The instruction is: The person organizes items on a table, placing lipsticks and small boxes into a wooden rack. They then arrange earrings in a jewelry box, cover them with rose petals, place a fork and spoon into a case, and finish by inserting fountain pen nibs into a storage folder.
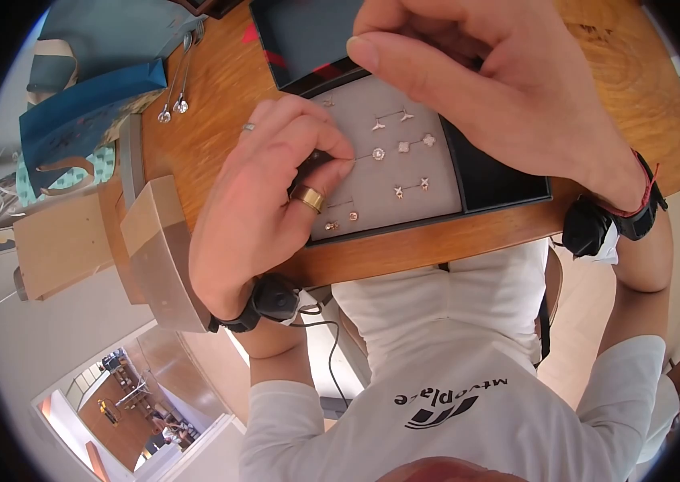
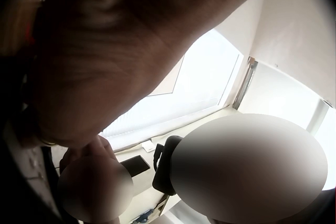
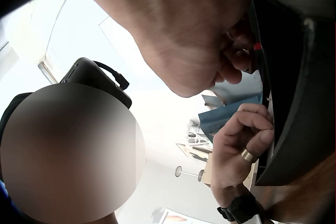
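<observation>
A grey padded earring tray sits in a black box at the table edge in the head view. Several pairs of small earrings are set in its slits, among them star-shaped earrings and clover-shaped ones. My left hand, wearing a gold ring, pinches with thumb and index finger at the slit beside a round earring; the earring between the fingertips is mostly hidden. Above the tray's far right, my right hand hovers with loosely bent fingers and nothing seen in it.
Behind the tray stands a black box lid. Two long-handled spoons lie at the wooden table's far left. A blue paper bag and an open cardboard box stand left of the hands.
</observation>
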Available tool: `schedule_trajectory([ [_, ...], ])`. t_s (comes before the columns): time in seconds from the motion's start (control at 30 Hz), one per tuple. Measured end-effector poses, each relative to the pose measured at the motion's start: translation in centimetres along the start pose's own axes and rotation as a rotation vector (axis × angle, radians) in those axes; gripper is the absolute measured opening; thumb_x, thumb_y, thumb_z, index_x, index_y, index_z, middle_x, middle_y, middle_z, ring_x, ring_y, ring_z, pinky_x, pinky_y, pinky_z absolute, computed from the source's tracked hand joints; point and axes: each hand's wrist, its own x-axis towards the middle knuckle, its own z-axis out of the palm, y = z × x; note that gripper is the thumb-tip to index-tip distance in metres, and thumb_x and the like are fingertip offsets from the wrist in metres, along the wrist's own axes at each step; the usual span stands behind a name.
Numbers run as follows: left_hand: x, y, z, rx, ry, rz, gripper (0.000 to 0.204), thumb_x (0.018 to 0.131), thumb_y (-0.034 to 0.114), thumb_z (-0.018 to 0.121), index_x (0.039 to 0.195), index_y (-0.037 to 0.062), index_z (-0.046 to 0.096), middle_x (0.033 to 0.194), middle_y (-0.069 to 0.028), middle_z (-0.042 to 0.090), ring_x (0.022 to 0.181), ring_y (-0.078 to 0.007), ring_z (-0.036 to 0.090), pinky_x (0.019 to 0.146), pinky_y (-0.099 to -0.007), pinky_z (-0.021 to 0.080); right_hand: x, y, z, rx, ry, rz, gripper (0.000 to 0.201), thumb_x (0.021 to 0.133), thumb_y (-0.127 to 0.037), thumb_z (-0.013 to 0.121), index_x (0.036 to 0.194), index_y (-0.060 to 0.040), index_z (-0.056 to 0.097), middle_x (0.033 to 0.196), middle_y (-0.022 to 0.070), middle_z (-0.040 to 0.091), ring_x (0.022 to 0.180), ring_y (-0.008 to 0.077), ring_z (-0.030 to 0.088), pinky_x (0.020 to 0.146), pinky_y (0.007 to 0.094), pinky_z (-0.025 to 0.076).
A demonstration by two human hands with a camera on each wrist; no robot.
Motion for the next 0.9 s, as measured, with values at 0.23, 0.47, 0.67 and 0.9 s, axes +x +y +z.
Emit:
schedule_trajectory([
  [0.23,-0.3,-0.1,-1.2,-0.137,0.274,-0.052,0.020,0.093,0.000,0.072,0.113,0.0044,0.073,0.114,-0.0132,0.069,0.104,-0.0327,0.062,0.090,-0.0384,0.050,-0.1,-0.5,0.3,-0.060,0.030,0.047,0.015,0.102,-0.014,0.070,0.097,0.0000,0.066,0.070,0.0055,0.064,0.057,0.0127,0.057,0.053,0.0281,0.043],
  [0.47,-0.4,-1.5,-1.2,0.022,0.292,0.044,0.014,0.097,0.002,0.069,0.110,0.0028,0.072,0.110,-0.0119,0.066,0.104,-0.0299,0.060,0.091,-0.0376,0.048,-0.3,2.1,0.8,0.100,0.008,0.086,0.009,0.106,-0.009,0.069,0.106,0.0003,0.070,0.084,-0.0030,0.065,0.075,0.0033,0.057,0.065,0.0207,0.045],
  [0.67,-1.0,-2.8,-1.6,0.000,0.241,0.042,0.018,0.100,0.004,0.066,0.117,0.0034,0.068,0.107,-0.0108,0.064,0.099,-0.0286,0.061,0.090,-0.0373,0.049,0.3,2.8,1.3,0.104,0.078,0.064,0.016,0.105,-0.014,0.070,0.099,0.0001,0.069,0.070,-0.0048,0.055,0.063,0.0022,0.044,0.055,0.0247,0.036],
  [0.9,-0.7,-1.0,-4.0,-0.025,0.053,0.000,0.018,0.101,0.004,0.067,0.118,0.0034,0.066,0.104,-0.0092,0.064,0.093,-0.0244,0.060,0.082,-0.0363,0.050,0.2,3.0,1.5,0.102,0.017,0.124,0.015,0.105,-0.015,0.070,0.101,-0.0007,0.070,0.073,-0.0048,0.057,0.065,0.0023,0.045,0.056,0.0246,0.038],
])
